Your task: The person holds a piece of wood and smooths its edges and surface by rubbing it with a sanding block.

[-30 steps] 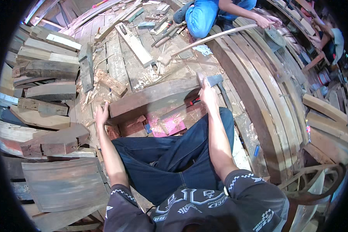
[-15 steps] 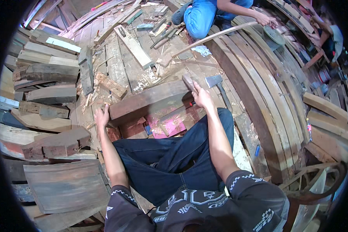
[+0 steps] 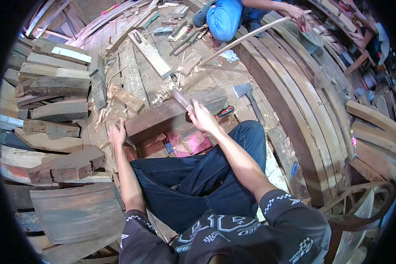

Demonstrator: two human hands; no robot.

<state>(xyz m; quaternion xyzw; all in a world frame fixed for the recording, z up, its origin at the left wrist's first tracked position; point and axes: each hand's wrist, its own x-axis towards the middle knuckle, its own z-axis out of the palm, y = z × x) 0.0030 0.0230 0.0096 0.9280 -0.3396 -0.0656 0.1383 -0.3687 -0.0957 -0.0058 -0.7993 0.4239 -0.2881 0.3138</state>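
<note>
My left hand [image 3: 118,134] grips the left end of a dark wooden beam [image 3: 149,119] lying crosswise before my folded legs. My right hand [image 3: 200,115] is closed on a narrow, oblong brownish block [image 3: 179,97], held over the middle of the beam. Just right of that hand is a red and black handled tool [image 3: 225,111]. A hatchet [image 3: 243,90] with a dark handle lies beyond the beam's right end. Below the beam are a pink piece [image 3: 191,143] with shavings and a small blue object [image 3: 169,146].
Stacked timbers [image 3: 57,88] line my left, and long curved planks [image 3: 295,110] run along my right. Wood pieces, tools and shavings litter the plank floor [image 3: 132,75] ahead. A co-worker's hands [image 3: 297,15] hold a thin strip [image 3: 246,39]; another person [image 3: 376,39] is far right.
My right hand has moved leftward along the beam with the block, from beside the hatchet to the middle, uncovering more of the red-handled tool. The co-worker's strip has shifted slightly upward.
</note>
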